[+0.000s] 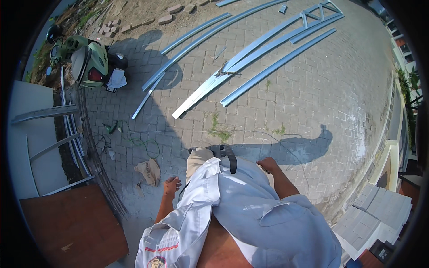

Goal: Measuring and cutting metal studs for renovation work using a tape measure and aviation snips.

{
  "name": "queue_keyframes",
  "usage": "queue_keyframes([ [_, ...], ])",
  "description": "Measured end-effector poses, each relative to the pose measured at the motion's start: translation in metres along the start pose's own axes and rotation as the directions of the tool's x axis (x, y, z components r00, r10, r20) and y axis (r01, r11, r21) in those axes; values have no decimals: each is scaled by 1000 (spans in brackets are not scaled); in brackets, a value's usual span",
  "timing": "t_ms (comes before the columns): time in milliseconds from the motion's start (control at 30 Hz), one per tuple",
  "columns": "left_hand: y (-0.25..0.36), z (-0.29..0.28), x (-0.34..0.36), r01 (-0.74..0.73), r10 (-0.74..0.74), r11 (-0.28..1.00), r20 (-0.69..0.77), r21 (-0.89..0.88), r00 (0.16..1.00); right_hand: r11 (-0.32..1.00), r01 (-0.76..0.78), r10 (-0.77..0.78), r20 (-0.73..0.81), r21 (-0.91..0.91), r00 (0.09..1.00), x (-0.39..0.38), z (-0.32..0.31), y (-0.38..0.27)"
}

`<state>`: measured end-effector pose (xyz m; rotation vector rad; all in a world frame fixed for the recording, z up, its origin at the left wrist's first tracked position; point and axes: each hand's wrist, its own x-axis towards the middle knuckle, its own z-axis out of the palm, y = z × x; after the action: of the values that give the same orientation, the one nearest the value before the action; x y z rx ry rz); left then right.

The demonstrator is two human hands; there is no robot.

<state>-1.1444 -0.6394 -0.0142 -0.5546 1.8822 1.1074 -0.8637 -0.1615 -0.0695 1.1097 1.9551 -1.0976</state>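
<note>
My left hand (172,184) hangs by my left hip, its fingers loosely bent and apart with nothing visible in them, right of a crumpled tan paper sack (148,172) on the paving. My right hand (267,165) is at my right hip with curled fingers; whatever they may hold is hidden. Ahead lie long galvanized steel channels (277,69), some joined into a narrow truss (313,18) at the far end. A green power tool (111,128) with tangled cords rests on the paving to the front left.
A green scooter (96,64) stands at upper left near scattered bricks (165,20). Thin bars (96,152), a white wall (33,165) and a brown board (71,225) line the left side. Pale blocks (371,205) sit at lower right beside a curb.
</note>
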Motion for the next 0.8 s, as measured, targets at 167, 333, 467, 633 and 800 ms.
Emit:
queue_keyframes([
  [167, -6, 3, -12, 29, -29, 1000, -6, -2, 1000, 994, -80, 77, 37, 80, 996, -4, 2, -11],
  [333, -25, -1, -14, 18, -19, 1000, -12, -11, 1000, 998, -70, 69, 53, 3, 996, -4, -5, -20],
  [467, -31, -4, -11, 51, -50, 998, 7, -34, 999, 1000, -20, 20, 21, 17, 1000, 1, -13, -25],
  [633, -21, -4, -15, 20, -20, 999, 1, -25, 1000, 998, -61, 60, 24, 35, 998, 4, -17, -31],
  [800, -1, 1, -15, 11, -11, 1000, 5, 10, 1000, 999, -4, 5, -15, 43, 1000, 6, -13, -27],
])
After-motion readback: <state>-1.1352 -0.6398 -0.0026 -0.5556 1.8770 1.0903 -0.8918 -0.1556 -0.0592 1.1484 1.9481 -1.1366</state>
